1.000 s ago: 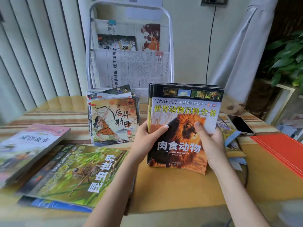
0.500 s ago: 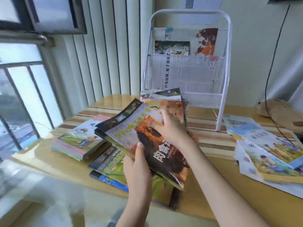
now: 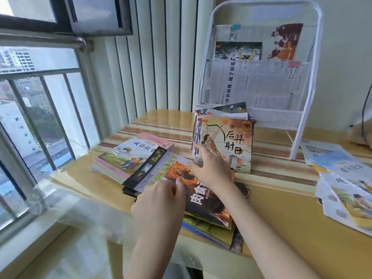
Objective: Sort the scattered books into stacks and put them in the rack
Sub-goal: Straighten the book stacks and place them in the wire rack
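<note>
Beyond our yellow striped table we see a barred window on the left, pale vertical blinds beside it and a cream wall behind.

Going left to right: a pink-edged stack of books lies flat near the window side, its cover title partly hidden by the lion book lying over its corner. That lion book tops a pile at the near edge; the big white characters 肉食 show, the rest being covered by our arms. Our left hand rests on its near corner, fingers curled, thumb pressed to the cover; whether it pinches the edge we cannot tell. Our right hand lies spread flat on the same cover, its fingertips touching the foot of the upright books, whose front reads 后羿射日 beside an archer.

Behind these stands the white wire rack, holding newspapers clipped with binder clips; one vertical headline ends 暖了困境, the small print too blurred to read. At far right, scattered booklets overlap, cut off by the frame edge.
</note>
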Demonstrator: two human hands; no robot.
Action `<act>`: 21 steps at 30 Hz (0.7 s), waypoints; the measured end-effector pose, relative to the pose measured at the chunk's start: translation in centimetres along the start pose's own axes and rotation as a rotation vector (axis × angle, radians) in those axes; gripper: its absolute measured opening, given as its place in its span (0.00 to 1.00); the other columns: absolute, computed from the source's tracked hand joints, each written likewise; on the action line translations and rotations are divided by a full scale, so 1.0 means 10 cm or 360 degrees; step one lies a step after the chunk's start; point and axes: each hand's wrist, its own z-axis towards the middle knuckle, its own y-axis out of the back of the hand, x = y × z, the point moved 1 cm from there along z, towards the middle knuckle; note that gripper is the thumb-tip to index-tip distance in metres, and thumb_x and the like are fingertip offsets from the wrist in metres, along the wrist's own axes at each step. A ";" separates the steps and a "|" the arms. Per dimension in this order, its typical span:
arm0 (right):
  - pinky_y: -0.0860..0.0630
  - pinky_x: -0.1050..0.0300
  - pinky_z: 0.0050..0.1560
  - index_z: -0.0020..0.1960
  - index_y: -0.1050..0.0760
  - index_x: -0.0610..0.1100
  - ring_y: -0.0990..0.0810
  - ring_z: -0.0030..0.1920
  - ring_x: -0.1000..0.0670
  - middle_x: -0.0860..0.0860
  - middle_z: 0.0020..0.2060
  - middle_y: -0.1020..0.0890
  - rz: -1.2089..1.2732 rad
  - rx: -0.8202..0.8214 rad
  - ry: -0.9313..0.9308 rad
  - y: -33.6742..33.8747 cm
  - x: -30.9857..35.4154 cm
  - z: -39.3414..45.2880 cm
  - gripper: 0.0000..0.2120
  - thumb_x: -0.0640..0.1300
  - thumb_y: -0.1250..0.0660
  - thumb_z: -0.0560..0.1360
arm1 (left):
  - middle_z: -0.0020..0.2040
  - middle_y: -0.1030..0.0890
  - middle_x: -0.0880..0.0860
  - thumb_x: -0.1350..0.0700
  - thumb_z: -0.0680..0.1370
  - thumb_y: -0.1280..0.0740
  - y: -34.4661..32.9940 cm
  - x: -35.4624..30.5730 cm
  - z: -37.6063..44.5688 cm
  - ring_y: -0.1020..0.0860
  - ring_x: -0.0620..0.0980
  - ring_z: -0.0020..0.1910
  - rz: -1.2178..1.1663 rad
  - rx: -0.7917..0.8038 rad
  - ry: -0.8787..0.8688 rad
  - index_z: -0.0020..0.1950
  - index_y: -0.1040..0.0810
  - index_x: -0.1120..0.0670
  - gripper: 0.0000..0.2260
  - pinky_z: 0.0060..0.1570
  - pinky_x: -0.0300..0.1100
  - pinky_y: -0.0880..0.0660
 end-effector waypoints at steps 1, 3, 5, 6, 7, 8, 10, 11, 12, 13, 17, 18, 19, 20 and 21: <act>0.40 0.44 0.64 0.69 0.35 0.54 0.28 0.63 0.47 0.52 0.61 0.23 -0.0017 -0.0014 -0.0071 0.01 -0.05 -0.05 0.23 0.60 0.44 0.76 | 0.28 0.28 0.49 0.44 0.79 0.41 -0.04 -0.06 0.01 0.24 0.57 0.36 -0.0057 -0.0222 -0.0152 0.31 0.31 0.53 0.20 0.33 0.41 0.37; 0.41 0.45 0.64 0.68 0.33 0.55 0.30 0.65 0.47 0.52 0.63 0.24 -0.0067 0.0193 -0.0100 -0.01 -0.16 -0.13 0.20 0.58 0.46 0.77 | 0.48 0.17 0.51 0.39 0.76 0.46 -0.25 -0.13 0.03 0.22 0.57 0.54 -0.0025 -0.0134 -0.0458 0.47 0.22 0.49 0.18 0.50 0.46 0.33; 0.38 0.46 0.65 0.67 0.32 0.55 0.29 0.64 0.48 0.53 0.64 0.25 0.0135 0.0340 -0.0032 0.00 -0.25 -0.20 0.18 0.54 0.45 0.78 | 0.76 0.37 0.48 0.32 0.69 0.63 -0.48 -0.10 0.03 0.43 0.52 0.76 0.0255 0.0429 -0.0537 0.73 0.36 0.44 0.37 0.70 0.56 0.53; 0.34 0.48 0.65 0.67 0.31 0.55 0.26 0.61 0.50 0.53 0.64 0.25 0.0313 0.0330 -0.0030 0.04 -0.31 -0.21 0.17 0.52 0.43 0.79 | 0.78 0.47 0.46 0.31 0.65 0.68 -0.55 -0.07 0.07 0.53 0.49 0.78 0.0349 0.0602 -0.0535 0.77 0.46 0.43 0.42 0.71 0.59 0.60; 0.30 0.51 0.61 0.66 0.31 0.54 0.24 0.57 0.52 0.54 0.64 0.25 0.0474 0.0260 -0.0058 0.09 -0.39 -0.22 0.16 0.50 0.42 0.79 | 0.79 0.52 0.44 0.31 0.63 0.70 -0.57 -0.07 0.10 0.57 0.47 0.77 0.0391 0.0705 -0.0546 0.78 0.52 0.42 0.44 0.71 0.60 0.62; 0.27 0.56 0.55 0.66 0.30 0.53 0.23 0.52 0.55 0.54 0.63 0.24 0.0575 0.0141 -0.0109 0.15 -0.51 -0.23 0.16 0.48 0.42 0.79 | 0.79 0.54 0.43 0.30 0.62 0.70 -0.59 -0.08 0.14 0.58 0.46 0.77 0.0400 0.0754 -0.0583 0.78 0.53 0.42 0.45 0.72 0.60 0.62; 0.25 0.60 0.45 0.63 0.28 0.50 0.22 0.45 0.56 0.54 0.59 0.22 0.0613 -0.0136 -0.0235 0.27 -0.81 -0.29 0.14 0.43 0.41 0.79 | 0.79 0.51 0.44 0.28 0.68 0.63 -0.56 -0.15 0.17 0.56 0.46 0.77 0.0411 0.0827 -0.0640 0.78 0.50 0.42 0.40 0.72 0.60 0.59; 0.23 0.57 0.47 0.61 0.27 0.50 0.21 0.46 0.54 0.53 0.57 0.21 0.0587 -0.0245 -0.0296 0.34 -0.98 -0.33 0.13 0.42 0.40 0.78 | 0.78 0.47 0.45 0.30 0.73 0.57 -0.54 -0.21 0.21 0.52 0.47 0.77 0.0451 0.0848 -0.0618 0.77 0.46 0.44 0.35 0.72 0.61 0.56; 0.23 0.54 0.50 0.60 0.26 0.50 0.20 0.49 0.51 0.53 0.56 0.20 0.0549 -0.0334 -0.0363 0.42 -1.14 -0.37 0.13 0.41 0.39 0.77 | 0.77 0.42 0.47 0.34 0.76 0.51 -0.53 -0.28 0.25 0.47 0.50 0.76 0.0497 0.0860 -0.0584 0.75 0.42 0.46 0.30 0.71 0.62 0.53; 0.24 0.52 0.53 0.59 0.25 0.49 0.21 0.52 0.49 0.52 0.55 0.19 0.0498 -0.0418 -0.0432 0.50 -1.30 -0.42 0.12 0.40 0.39 0.77 | 0.74 0.38 0.50 0.38 0.78 0.48 -0.51 -0.39 0.28 0.43 0.53 0.74 0.0535 0.0853 -0.0543 0.72 0.37 0.49 0.26 0.70 0.63 0.49; 0.32 0.47 0.55 0.58 0.26 0.45 0.25 0.57 0.41 0.46 0.56 0.21 0.0106 -0.0768 -0.0729 0.86 -1.87 -0.62 0.15 0.37 0.38 0.73 | 0.59 0.27 0.57 0.53 0.79 0.43 -0.55 -1.04 0.33 0.30 0.59 0.61 0.0371 0.0440 -0.0656 0.58 0.27 0.57 0.12 0.61 0.53 0.31; 0.34 0.45 0.58 0.60 0.28 0.45 0.28 0.60 0.41 0.45 0.59 0.23 -0.0033 -0.0779 -0.0820 0.93 -2.01 -0.66 0.16 0.39 0.37 0.73 | 0.57 0.25 0.56 0.55 0.79 0.42 -0.63 -1.26 0.31 0.28 0.58 0.58 0.0173 0.0357 -0.0780 0.56 0.27 0.57 0.10 0.58 0.51 0.28; 0.37 0.42 0.62 0.64 0.31 0.44 0.32 0.66 0.42 0.44 0.64 0.27 -0.0178 -0.0700 -0.0909 1.00 -2.14 -0.69 0.18 0.42 0.37 0.74 | 0.54 0.23 0.56 0.56 0.78 0.42 -0.72 -1.50 0.26 0.26 0.57 0.56 -0.0086 0.0358 -0.0900 0.54 0.25 0.57 0.09 0.54 0.50 0.26; 0.40 0.38 0.66 0.68 0.36 0.44 0.40 0.71 0.42 0.43 0.69 0.33 -0.0290 -0.0520 -0.1020 1.03 -2.28 -0.72 0.23 0.47 0.38 0.75 | 0.51 0.20 0.55 0.56 0.77 0.41 -0.81 -1.72 0.20 0.24 0.56 0.53 -0.0359 0.0471 -0.0981 0.52 0.24 0.57 0.09 0.51 0.48 0.25; 0.45 0.34 0.68 0.72 0.42 0.44 0.49 0.75 0.41 0.41 0.73 0.40 -0.0359 -0.0298 -0.1150 1.06 -2.41 -0.76 0.29 0.53 0.39 0.75 | 0.50 0.19 0.56 0.57 0.76 0.40 -0.91 -1.93 0.13 0.22 0.55 0.51 -0.0576 0.0689 -0.1011 0.50 0.22 0.58 0.09 0.51 0.46 0.24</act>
